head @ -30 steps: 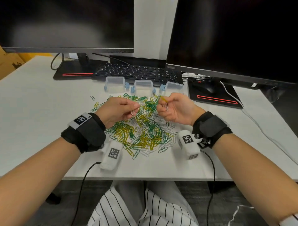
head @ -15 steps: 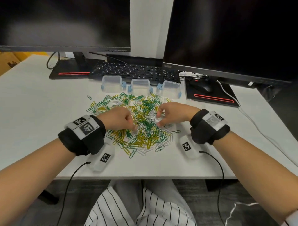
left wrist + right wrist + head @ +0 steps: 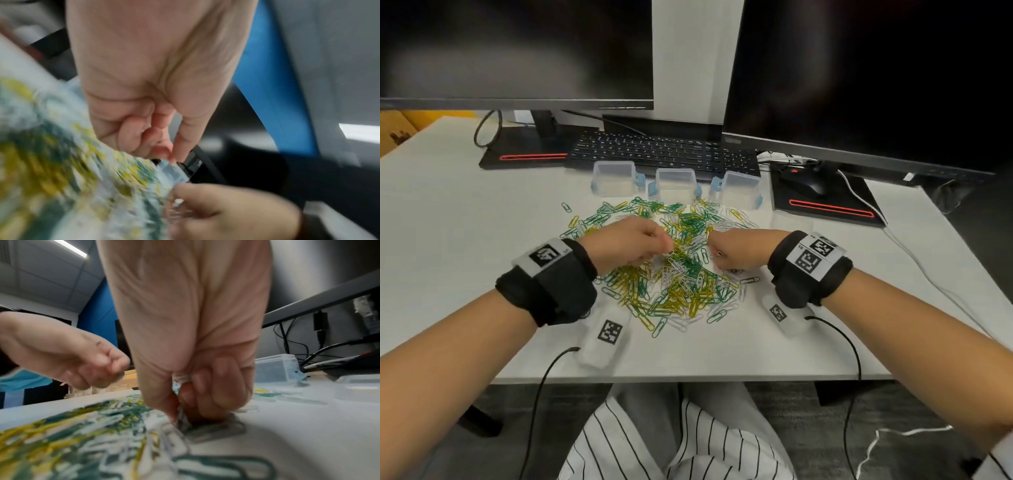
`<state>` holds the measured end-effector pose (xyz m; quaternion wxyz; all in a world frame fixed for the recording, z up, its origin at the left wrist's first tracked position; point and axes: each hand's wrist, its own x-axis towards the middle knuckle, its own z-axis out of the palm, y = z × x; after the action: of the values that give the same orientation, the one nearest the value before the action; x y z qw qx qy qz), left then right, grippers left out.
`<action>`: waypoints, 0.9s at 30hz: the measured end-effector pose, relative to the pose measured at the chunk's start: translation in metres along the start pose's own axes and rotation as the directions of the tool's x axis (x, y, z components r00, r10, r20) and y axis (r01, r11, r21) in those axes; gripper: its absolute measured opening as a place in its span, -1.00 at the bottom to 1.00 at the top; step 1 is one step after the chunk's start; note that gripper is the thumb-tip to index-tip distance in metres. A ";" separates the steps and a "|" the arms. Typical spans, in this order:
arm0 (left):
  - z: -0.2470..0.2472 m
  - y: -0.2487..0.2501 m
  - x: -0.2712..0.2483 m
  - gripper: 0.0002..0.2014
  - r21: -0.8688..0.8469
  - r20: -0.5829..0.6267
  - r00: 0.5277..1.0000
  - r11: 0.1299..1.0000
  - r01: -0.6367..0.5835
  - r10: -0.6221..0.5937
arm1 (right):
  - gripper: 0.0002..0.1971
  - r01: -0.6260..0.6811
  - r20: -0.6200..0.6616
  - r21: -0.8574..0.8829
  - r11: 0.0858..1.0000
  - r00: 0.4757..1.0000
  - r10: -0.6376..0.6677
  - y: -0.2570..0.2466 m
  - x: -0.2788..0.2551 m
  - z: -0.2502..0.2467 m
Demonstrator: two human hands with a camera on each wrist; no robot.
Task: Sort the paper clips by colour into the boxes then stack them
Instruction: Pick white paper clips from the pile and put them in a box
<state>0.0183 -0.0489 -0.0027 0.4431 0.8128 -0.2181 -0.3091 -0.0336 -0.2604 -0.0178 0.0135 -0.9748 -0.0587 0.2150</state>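
Observation:
A heap of green, yellow and white paper clips (image 3: 674, 274) lies mid-table. Behind it stand three clear boxes with blue latches: left (image 3: 614, 178), middle (image 3: 676, 183), right (image 3: 739, 192). My left hand (image 3: 667, 248) hovers low over the heap's left side with its fingers curled and thumb against forefinger (image 3: 172, 156); pale clips blur at its tips. At the heap's right edge my right hand (image 3: 717, 255) is down on the table. There its thumb and forefinger pinch white clips (image 3: 180, 418), and more clips are tucked under its curled fingers.
A black keyboard (image 3: 664, 154) runs behind the boxes. A mouse (image 3: 804, 183) sits on a monitor base at the right. A clear lid (image 3: 791, 219) lies right of the heap. Two monitors hang over the back. Cables run off the table's front edge (image 3: 688, 378).
Both hands have come down from holding clips above the heap. They now sit low on it, the right one reaching the table at the heap's right edge.

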 end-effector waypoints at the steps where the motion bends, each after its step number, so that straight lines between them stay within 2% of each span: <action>1: 0.001 0.001 -0.001 -0.91 -0.270 0.101 0.994 0.961 0.061 -0.035 | -0.81 0.007 -0.006 -0.001 1.000 1.000 -0.007 0.001 0.000 0.001; 2: 0.002 0.001 -0.001 -0.92 -0.503 0.186 0.981 0.854 0.137 -0.048 | -0.78 0.015 -0.017 0.000 1.000 1.000 -0.015 0.001 -0.001 0.002; 4: 0.005 -0.003 0.001 -0.94 -0.751 0.245 0.967 0.617 0.236 -0.070 | -0.78 0.028 -0.042 0.002 1.000 0.999 -0.027 0.003 0.000 0.004; 6: 0.010 -0.006 0.003 -0.90 -0.850 0.242 0.965 0.457 0.263 -0.105 | -0.85 0.035 -0.061 0.026 0.999 0.998 -0.033 0.007 -0.001 0.005; 9: 0.018 -0.009 0.003 -0.76 -0.911 0.238 0.961 0.311 0.270 -0.138 | -0.94 0.058 -0.113 0.122 0.991 0.993 -0.044 0.017 -0.004 -0.004; 12: 0.025 -0.007 0.004 -0.63 -0.911 0.276 0.951 0.276 0.305 -0.140 | -0.84 0.074 -0.158 0.332 0.940 0.987 -0.022 0.016 -0.012 -0.025; 14: 0.029 -0.003 0.004 -0.57 -0.901 0.313 0.942 0.276 0.335 -0.122 | -0.78 0.131 -0.156 0.475 0.870 0.986 -0.064 0.003 -0.016 -0.041; 15: 0.030 -0.002 0.005 -0.55 -0.902 0.326 0.939 0.263 0.343 -0.105 | -0.78 0.164 -0.149 0.492 0.855 0.983 -0.104 -0.005 -0.017 -0.047; 16: 0.033 0.000 0.005 -0.53 -0.907 0.342 0.936 0.233 0.351 -0.080 | -0.77 0.200 -0.145 0.478 0.855 0.978 -0.147 -0.014 -0.018 -0.052; 18: 0.036 0.003 0.008 -0.54 -0.925 0.360 0.932 0.115 0.361 -0.033 | -0.74 0.244 -0.139 0.457 0.855 0.969 -0.203 -0.029 -0.019 -0.059; 20: 0.038 0.004 0.011 -0.64 -0.939 0.341 0.939 0.023 0.343 -0.053 | -0.74 0.257 -0.180 0.491 0.833 0.965 -0.191 -0.031 -0.018 -0.064; 21: 0.039 0.004 0.011 -0.69 -0.943 0.330 0.940 0.012 0.332 -0.092 | -0.75 0.243 -0.213 0.487 0.839 0.965 -0.155 -0.027 -0.018 -0.065; 23: 0.037 0.000 0.011 -0.81 -0.944 0.320 0.932 0.031 0.329 -0.167 | -0.77 0.115 -0.189 0.399 0.910 0.981 -0.042 -0.012 -0.018 -0.063; 24: 0.034 -0.002 0.010 -0.84 -0.942 0.315 0.931 0.058 0.331 -0.186 | -0.76 0.018 -0.134 0.285 0.958 0.991 0.022 -0.004 -0.019 -0.058; 26: 0.028 -0.005 0.009 -0.78 -0.930 0.279 0.937 0.185 0.318 -0.209 | -0.68 -0.114 -0.052 0.064 0.991 0.992 0.118 0.011 -0.019 -0.041; 27: 0.025 -0.006 0.010 -0.74 -0.916 0.251 0.943 0.261 0.305 -0.220 | -0.63 -0.135 -0.043 0.032 0.990 0.990 0.136 0.018 -0.018 -0.030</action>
<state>0.0082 -0.0666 -0.0214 0.7678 0.4102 0.1260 -0.4757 -0.0356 -0.2803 0.0159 0.0141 -0.9808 0.0110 0.1943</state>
